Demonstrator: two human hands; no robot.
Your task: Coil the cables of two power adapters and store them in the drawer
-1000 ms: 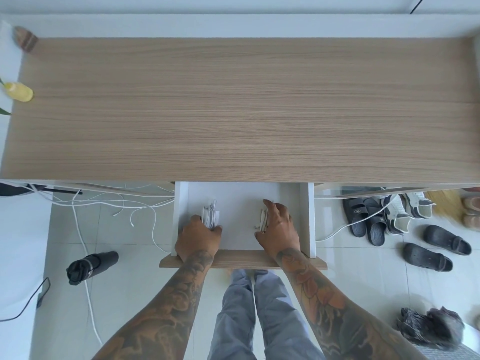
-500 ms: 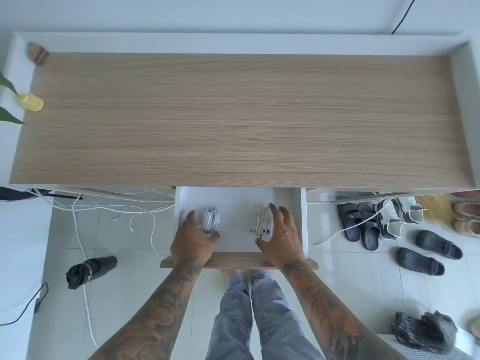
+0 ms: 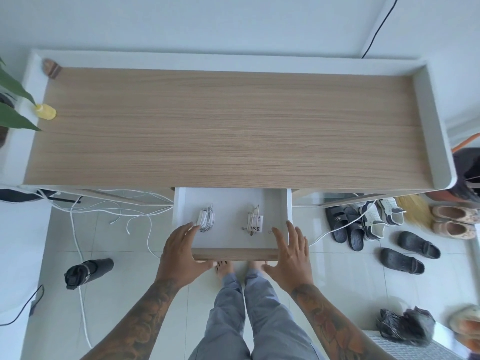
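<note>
The white drawer (image 3: 281, 203) stands pulled out under the wooden desk top, with a wood front panel (image 3: 235, 254). Inside lie two coiled power adapters: a white one (image 3: 206, 217) on the left and one with a labelled white block (image 3: 254, 220) on the right. My left hand (image 3: 181, 252) rests at the drawer's front left corner, fingers spread, thumb under the front panel. My right hand (image 3: 292, 255) sits at the front right corner the same way. Neither hand holds an adapter.
The wooden desk top (image 3: 228, 126) has a raised white rim. A yellow object (image 3: 46, 111) and plant leaves (image 3: 13, 105) sit at its left end. Loose white cables (image 3: 78, 229) and a black bottle (image 3: 88, 272) lie on the floor left; several shoes (image 3: 363, 222) lie right.
Both hands let go of the coiled adapters and drew back to the drawer's front corners. The adapters now lie free in the drawer. The view has pulled back and up.
</note>
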